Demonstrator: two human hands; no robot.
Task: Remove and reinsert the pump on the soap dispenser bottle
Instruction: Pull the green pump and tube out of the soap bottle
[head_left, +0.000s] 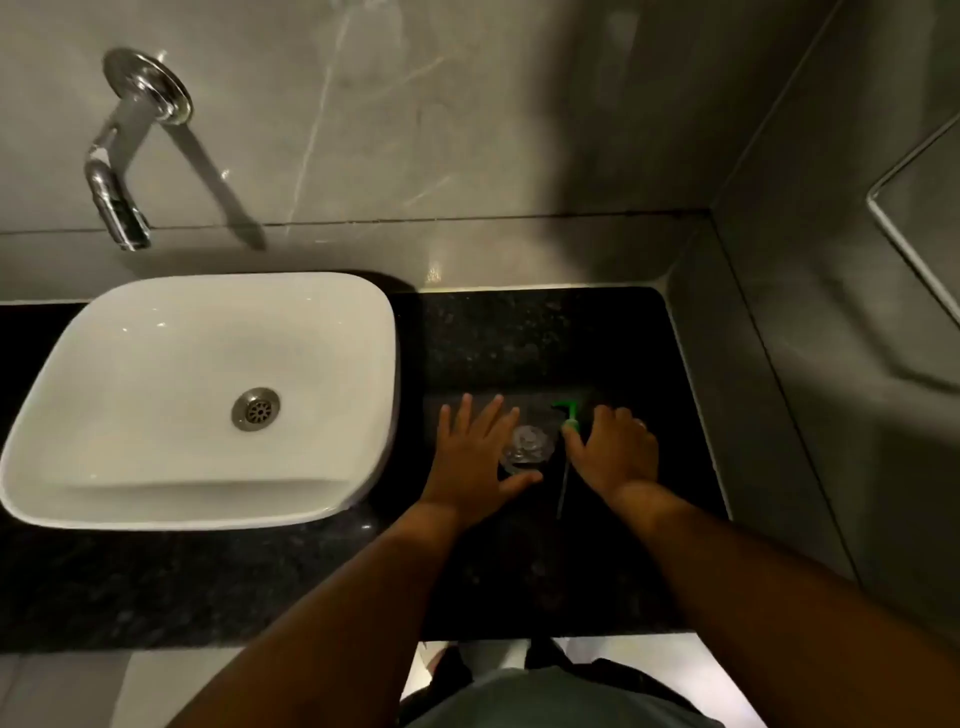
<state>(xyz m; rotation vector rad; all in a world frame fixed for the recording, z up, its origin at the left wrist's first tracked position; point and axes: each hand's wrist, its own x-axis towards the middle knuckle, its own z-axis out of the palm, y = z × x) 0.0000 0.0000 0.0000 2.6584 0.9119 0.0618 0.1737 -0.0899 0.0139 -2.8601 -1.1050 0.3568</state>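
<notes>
A clear soap bottle (527, 449) stands on the black counter (519, 338), seen from above with its mouth uncovered. The green pump (568, 415) is out of the bottle and just to its right, its thin tube (562, 488) running back toward me. My right hand (618, 452) has curled fingers, and its thumb and forefinger pinch the pump's collar. My left hand (472, 457) lies spread flat to the left of the bottle, with the thumb close under the bottle's base and no grip on it.
A white vessel basin (78, 415) takes up the counter's left side, under a chrome wall spout (111, 187). Grey walls close the back and right. The counter's front edge (519, 636) is near my body.
</notes>
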